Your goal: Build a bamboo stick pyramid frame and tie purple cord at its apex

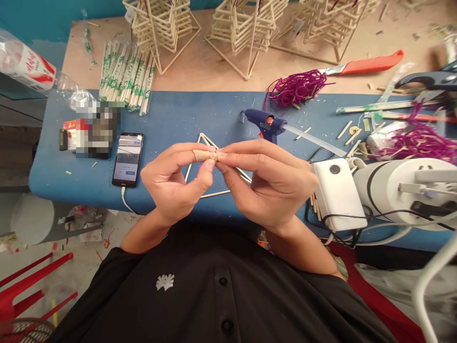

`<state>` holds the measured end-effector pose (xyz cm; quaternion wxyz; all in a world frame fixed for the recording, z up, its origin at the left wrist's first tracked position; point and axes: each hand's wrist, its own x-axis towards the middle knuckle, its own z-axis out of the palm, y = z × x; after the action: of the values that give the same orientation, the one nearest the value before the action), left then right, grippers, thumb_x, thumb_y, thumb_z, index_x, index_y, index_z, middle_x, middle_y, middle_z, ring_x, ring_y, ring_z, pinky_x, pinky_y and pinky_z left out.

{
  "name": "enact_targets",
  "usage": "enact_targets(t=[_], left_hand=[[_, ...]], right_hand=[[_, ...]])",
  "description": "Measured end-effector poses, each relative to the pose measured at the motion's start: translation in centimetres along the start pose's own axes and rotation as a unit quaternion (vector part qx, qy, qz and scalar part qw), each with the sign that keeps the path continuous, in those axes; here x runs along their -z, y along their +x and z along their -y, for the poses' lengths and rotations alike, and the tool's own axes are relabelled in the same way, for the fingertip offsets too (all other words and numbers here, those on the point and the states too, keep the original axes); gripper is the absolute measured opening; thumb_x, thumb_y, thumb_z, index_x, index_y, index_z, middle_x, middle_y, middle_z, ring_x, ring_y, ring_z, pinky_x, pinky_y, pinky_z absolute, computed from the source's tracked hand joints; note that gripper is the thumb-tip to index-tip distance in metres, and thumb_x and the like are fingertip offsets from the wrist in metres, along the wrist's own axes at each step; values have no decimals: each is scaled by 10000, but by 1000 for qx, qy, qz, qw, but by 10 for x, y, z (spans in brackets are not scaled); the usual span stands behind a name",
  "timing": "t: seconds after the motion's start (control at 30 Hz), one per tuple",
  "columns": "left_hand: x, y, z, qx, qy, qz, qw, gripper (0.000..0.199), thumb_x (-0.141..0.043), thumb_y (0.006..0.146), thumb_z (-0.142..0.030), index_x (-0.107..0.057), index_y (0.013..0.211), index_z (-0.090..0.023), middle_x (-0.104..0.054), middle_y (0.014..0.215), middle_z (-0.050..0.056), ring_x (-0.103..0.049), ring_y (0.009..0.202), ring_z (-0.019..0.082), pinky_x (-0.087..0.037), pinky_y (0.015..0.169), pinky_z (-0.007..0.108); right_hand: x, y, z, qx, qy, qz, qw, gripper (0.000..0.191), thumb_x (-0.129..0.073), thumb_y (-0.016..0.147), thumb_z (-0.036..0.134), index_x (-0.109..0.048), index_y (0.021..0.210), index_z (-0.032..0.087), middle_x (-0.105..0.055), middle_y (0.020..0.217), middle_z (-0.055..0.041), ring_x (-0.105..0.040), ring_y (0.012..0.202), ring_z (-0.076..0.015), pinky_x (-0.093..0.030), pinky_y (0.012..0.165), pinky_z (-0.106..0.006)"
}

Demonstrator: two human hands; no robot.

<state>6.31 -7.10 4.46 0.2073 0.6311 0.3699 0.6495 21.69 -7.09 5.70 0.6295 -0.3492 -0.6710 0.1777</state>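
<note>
My left hand [178, 178] and my right hand [271, 178] meet in front of my chest, above the blue tabletop. Thumbs and index fingertips of both are pinched together on a small pale thing [214, 156], mostly covered by the fingers and too small to name. A tan wrapping [202, 155] goes round my left index finger. Beneath the hands, partly hidden, lies a triangle of thin wooden sticks [216, 194]. Just beyond my right hand rests a blue hot glue gun [262, 121] with a clear glue stick [317, 142] poking out of its back.
Stacked stick frames [243, 28] stand along the back. Wrapped chopsticks [124, 76], a phone [127, 159] and a plastic bottle [32, 62] are on the left. Rightward lie purple cord [300, 88], an orange-handled knife [371, 64], a white power bank [339, 193] and cables.
</note>
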Motion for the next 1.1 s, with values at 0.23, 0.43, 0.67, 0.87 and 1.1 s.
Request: enact_targets(t=[0.23, 0.43, 0.67, 0.87, 1.1], left_hand=[[-3, -3, -1, -4, 14, -17, 1000, 233, -836, 918, -152, -875, 1082, -314, -860, 988, 12, -823, 863, 156, -704, 784, 349], [-2, -1, -3, -14, 20, -14, 1000, 264, -834, 918, -145, -871, 1092, -340, -861, 990, -3, -825, 856, 148, -708, 764, 347], [-2, -1, -5, 1, 18, -11, 1000, 215, -820, 933, -163, -869, 1064, -327, -859, 975, 4, -823, 857, 157, -709, 773, 360], [-1, 1, -5, 2, 7, -3, 1000, 195, -822, 926, -159, -861, 1039, -313, -842, 937, 12, -804, 830, 156, -699, 780, 367], [1, 5, 0, -18, 27, 19, 999, 203, -826, 925, -216, -839, 1056, -371, -838, 921, -13, -795, 818, 184, -680, 730, 414]], right_hand=[[3, 6, 1, -44, 34, 25, 998, 218, -754, 939, 80, -850, 967, 274, -857, 919, -13, -805, 805, -165, -683, 734, -310], [7, 10, 2, -70, 36, 53, 995, 191, -771, 928, 86, -858, 929, 256, -842, 912, -16, -780, 802, -155, -659, 727, -297], [8, 11, 0, -138, 108, 67, 982, 153, -794, 922, 111, -849, 909, 253, -833, 912, -13, -777, 832, -155, -653, 724, -293], [8, 12, -3, -155, 138, 75, 975, 169, -802, 904, 91, -843, 902, 255, -837, 904, -5, -771, 805, -141, -648, 701, -271], [14, 19, 4, -119, 70, 96, 986, 210, -742, 915, 105, -828, 854, 286, -838, 897, 9, -763, 788, -149, -649, 703, -284]])
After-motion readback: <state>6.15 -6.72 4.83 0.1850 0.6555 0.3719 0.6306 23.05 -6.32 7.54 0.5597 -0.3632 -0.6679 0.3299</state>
